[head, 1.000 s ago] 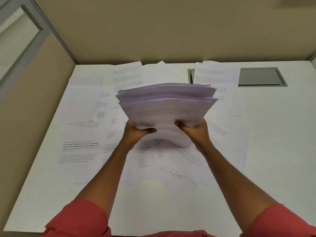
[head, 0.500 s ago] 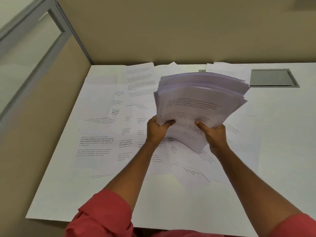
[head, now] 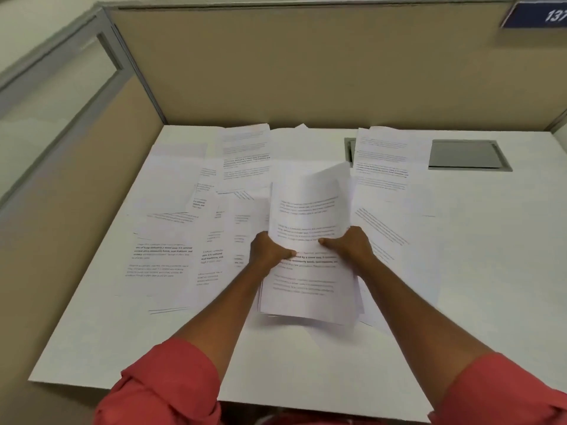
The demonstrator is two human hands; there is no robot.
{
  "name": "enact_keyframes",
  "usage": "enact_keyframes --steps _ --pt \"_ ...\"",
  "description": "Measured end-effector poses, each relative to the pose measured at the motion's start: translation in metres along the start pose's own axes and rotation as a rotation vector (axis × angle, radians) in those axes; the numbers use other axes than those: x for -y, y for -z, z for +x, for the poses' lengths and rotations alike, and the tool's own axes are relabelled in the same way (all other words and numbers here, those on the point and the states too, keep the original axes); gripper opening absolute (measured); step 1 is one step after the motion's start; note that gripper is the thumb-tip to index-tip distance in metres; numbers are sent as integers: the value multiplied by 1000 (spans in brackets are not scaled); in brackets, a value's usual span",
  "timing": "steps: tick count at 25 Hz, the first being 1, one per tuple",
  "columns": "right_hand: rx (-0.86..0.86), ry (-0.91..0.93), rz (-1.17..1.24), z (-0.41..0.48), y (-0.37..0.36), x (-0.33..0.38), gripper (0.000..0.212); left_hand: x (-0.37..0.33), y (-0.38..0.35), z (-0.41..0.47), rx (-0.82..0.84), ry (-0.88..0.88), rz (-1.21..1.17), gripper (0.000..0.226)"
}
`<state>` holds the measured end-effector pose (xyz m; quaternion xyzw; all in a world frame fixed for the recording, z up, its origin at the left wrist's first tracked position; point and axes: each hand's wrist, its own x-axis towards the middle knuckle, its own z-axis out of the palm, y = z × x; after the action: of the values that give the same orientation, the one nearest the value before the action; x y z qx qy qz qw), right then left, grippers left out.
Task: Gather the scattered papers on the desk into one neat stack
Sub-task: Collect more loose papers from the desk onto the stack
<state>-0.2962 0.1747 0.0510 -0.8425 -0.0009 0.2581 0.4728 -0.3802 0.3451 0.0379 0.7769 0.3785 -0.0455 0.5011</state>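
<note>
White printed-paper bundle (head: 306, 216), fanned aloft a second ago, now sinks toward the white table (head: 491, 240), fingers (head: 328, 240) of left hand (head: 267, 251) and right hand (head: 352, 246) gripping it, loose sheets (head: 159, 256) still ungathered.

Entry: one upper garment of coral-red cloth, two sleeves in view.
- Coral-red left sleeve (head: 162, 384): crosses the near edge of the flat white desk (head: 306, 363); pushed up in soft bunched folds, with a rumpled hem.
- Coral-red right sleeve (head: 503, 391): at the same desk edge, further right; gathered likewise, lightly creased.
- Forearms: bare beyond both sleeves, over the desk, to the left hand (head: 267, 250) and right hand (head: 352, 245).
</note>
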Motion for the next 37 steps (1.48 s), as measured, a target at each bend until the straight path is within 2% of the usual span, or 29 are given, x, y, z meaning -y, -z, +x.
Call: enact_keyframes --steps 4,6,8,10,12,14,16,17,19,22,25,31,33,37 --pt "34 -123 60 -12 0 -29 50 18 -14 -8 90 55 -82 58" --pt "-5 -111 -86 -23 -1 -37 45 17 -26 -18 119 59 -84 53" --pt "-15 -16 -334 -43 -8 -37 34 20 -38 -27 123 68 -90 46" --pt "31 168 -559 -70 -24 -24 22 29 -43 -36 62 134 -138 30" --pt "106 350 -725 -94 -37 -12 20 41 -49 -47 -17 235 -200 14" --pt "171 432 -804 -105 -51 -4 23 54 -52 -59 -101 315 -214 7" --pt "210 439 -859 -105 -58 -1 22 69 -55 -68 -169 355 -185 28" --pt "222 427 -875 -103 -60 -2 23 72 -56 -73 -198 377 -243 29" --pt "229 383 -877 -95 -58 -9 24 70 -56 -83 -211 441 -348 16" --pt "178 255 -754 -77 -42 -21 22 68 -51 -85 -180 371 -378 32" --pt "97 20 -465 -50 -19 -36 22 50 -43 -73 -140 226 -228 44" --pt "-128 -331 63 -12 5 -55 57 -28 -43 -13 48 -58 137 44" --pt "-215 -462 93 -5 15 -56 58 -55 -54 11 130 -125 256 44" --pt "-328 -617 -24 9 35 -63 52 -83 -93 54 251 -207 486 54"
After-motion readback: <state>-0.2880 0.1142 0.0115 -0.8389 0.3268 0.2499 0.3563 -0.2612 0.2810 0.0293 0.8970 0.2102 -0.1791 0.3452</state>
